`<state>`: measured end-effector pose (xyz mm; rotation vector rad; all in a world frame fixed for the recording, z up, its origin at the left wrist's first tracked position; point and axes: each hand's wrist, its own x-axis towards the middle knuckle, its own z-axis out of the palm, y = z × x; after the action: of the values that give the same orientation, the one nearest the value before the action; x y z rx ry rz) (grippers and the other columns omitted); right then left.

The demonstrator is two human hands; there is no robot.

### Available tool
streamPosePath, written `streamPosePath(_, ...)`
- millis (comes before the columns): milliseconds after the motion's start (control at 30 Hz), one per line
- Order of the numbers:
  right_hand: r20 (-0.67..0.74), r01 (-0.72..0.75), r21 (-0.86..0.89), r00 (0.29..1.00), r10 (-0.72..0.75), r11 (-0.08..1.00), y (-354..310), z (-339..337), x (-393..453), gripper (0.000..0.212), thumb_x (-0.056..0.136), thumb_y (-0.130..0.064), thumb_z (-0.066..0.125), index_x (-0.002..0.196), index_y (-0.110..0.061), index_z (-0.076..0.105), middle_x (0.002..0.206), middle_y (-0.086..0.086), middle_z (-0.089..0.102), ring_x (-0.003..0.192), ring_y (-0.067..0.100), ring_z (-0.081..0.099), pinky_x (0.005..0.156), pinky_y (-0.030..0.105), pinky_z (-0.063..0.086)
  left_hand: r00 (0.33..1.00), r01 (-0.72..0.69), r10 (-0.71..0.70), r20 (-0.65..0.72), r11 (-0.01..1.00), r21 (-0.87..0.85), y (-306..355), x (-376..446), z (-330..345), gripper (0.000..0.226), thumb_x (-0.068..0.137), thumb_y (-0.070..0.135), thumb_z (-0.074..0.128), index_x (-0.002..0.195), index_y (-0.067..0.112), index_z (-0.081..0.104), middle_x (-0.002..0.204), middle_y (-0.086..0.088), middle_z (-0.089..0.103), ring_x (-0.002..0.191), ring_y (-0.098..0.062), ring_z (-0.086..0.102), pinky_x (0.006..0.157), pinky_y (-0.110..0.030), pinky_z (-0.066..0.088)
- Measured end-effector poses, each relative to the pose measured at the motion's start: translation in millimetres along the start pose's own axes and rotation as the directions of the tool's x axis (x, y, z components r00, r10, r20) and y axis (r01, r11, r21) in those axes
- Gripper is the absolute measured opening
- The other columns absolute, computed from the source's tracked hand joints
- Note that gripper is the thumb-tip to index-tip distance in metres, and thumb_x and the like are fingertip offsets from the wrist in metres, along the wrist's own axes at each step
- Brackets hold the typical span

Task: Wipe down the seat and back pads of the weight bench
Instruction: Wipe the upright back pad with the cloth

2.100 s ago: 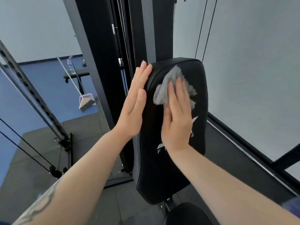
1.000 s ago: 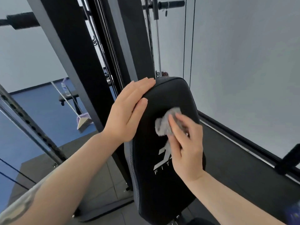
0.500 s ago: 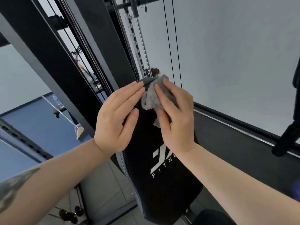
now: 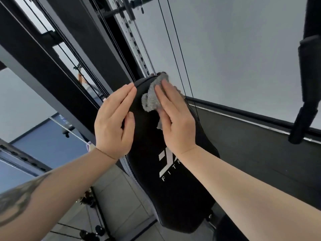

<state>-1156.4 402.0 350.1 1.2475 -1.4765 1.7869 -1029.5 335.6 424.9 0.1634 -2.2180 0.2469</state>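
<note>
Black vinyl covers the back pad (image 4: 175, 188), which stands nearly upright in the middle of the view and carries a white logo with the letters "FITN" partly hidden by a forearm. Crumpled against its top edge is a grey cloth (image 4: 152, 98), one corner lapping over the rim of the pad. The right hand (image 4: 175, 119) lies flat on that cloth, fingers straight and close together, pressing it onto the upper face of the pad; the grip is released, a flat push and not a pinch. The left hand (image 4: 114, 122) rests along the pad's left edge, palm turned toward the pad, fingers straight and reaching up to the top corner, thumb lying against the vinyl; its grip is likewise released and holds nothing. A tattoo shows on the left forearm. Black machine uprights (image 4: 52, 70) and thin cables (image 4: 173, 40) rise behind the pad in front of a pale wall. At the bottom right, just below the pad, a rounded dark edge of the seat pad (image 4: 231, 230) shows.
</note>
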Motion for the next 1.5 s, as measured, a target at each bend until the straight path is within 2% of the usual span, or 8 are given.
streamPosePath(367,-0.092,-0.523,0.061,0.845,0.526,0.850,22,-16,-97,0.043,0.099,-0.021,0.043,0.141,-0.014,0.043,0.147,-0.002,0.043,0.137,0.008,0.038,0.110,0.038,0.039,0.981,-0.167,0.161,0.105,0.985,0.051,-5,4,-5,0.040,0.088,-0.003,0.043,0.125,-0.002,0.057,0.132,-0.016,0.053,0.132,-0.034,0.043,0.111,-0.045,0.034)
streamPosePath(500,-0.099,-0.239,0.106,0.963,0.249,0.965,-8,8,-25,0.040,0.097,-0.009,0.048,0.137,-0.004,0.047,0.147,0.009,0.040,0.141,0.024,0.035,0.114,0.045,0.032,0.782,-0.512,0.408,0.472,0.852,0.112,-13,28,-19,0.040,0.091,0.014,0.045,0.127,0.003,0.057,0.140,-0.011,0.049,0.136,-0.027,0.039,0.112,-0.048,0.031)
streamPosePath(600,-0.047,-0.314,0.087,0.947,0.319,0.945,2,21,-37,0.043,0.100,-0.015,0.044,0.143,-0.012,0.040,0.151,0.008,0.036,0.143,0.021,0.029,0.114,0.049,0.030,0.643,-0.649,0.417,0.642,0.742,0.167,-14,41,-21,0.050,0.092,0.026,0.039,0.137,0.006,0.048,0.147,-0.010,0.040,0.139,-0.024,0.033,0.115,-0.047,0.024)
streamPosePath(833,-0.131,-0.786,0.244,0.553,0.823,0.568,29,5,-99,0.046,0.103,-0.025,0.034,0.148,-0.032,0.026,0.156,-0.013,0.026,0.144,0.000,0.019,0.118,0.039,0.024,0.666,-0.639,0.356,0.656,0.726,0.254,-6,36,-16,0.050,0.093,0.029,0.036,0.139,0.012,0.047,0.146,-0.006,0.043,0.141,-0.027,0.031,0.116,-0.047,0.022)
streamPosePath(967,-0.095,-0.468,0.217,0.863,0.495,0.857,-6,20,-47,0.044,0.101,-0.014,0.042,0.144,-0.016,0.037,0.152,0.003,0.034,0.144,0.016,0.026,0.118,0.037,0.025,0.667,-0.637,0.356,0.654,0.728,0.252,-9,36,-13,0.050,0.093,0.030,0.034,0.139,0.012,0.047,0.146,-0.006,0.043,0.141,-0.028,0.030,0.117,-0.045,0.016)
streamPosePath(1067,-0.095,-0.384,0.117,0.914,0.396,0.916,21,18,-75,0.042,0.101,-0.017,0.040,0.143,-0.011,0.039,0.152,0.004,0.034,0.143,0.017,0.030,0.116,0.035,0.029,0.686,-0.609,0.340,0.643,0.752,0.251,-10,33,-11,0.050,0.094,0.028,0.035,0.139,0.013,0.046,0.147,-0.005,0.042,0.143,-0.026,0.027,0.117,-0.044,0.014)
streamPosePath(1333,-0.225,-0.909,0.196,0.322,0.920,0.366,53,-2,-138,0.044,0.103,-0.026,0.036,0.147,-0.029,0.034,0.152,-0.013,0.034,0.142,0.006,0.029,0.117,0.034,0.026,0.667,-0.582,0.323,0.671,0.788,0.199,-26,31,-2,0.055,0.093,0.030,0.029,0.147,0.019,0.032,0.154,-0.005,0.030,0.146,-0.028,0.015,0.112,-0.060,0.022)
streamPosePath(1500,-0.128,-0.708,0.212,0.663,0.738,0.673,26,8,-86,0.045,0.101,-0.026,0.038,0.146,-0.026,0.034,0.155,-0.006,0.031,0.144,0.004,0.022,0.114,0.014,0.019,0.472,-0.758,0.371,0.799,0.634,0.153,-9,3,6,0.059,0.095,0.033,0.025,0.148,0.006,0.026,0.156,-0.013,0.025,0.146,-0.031,0.017,0.116,-0.056,0.014)
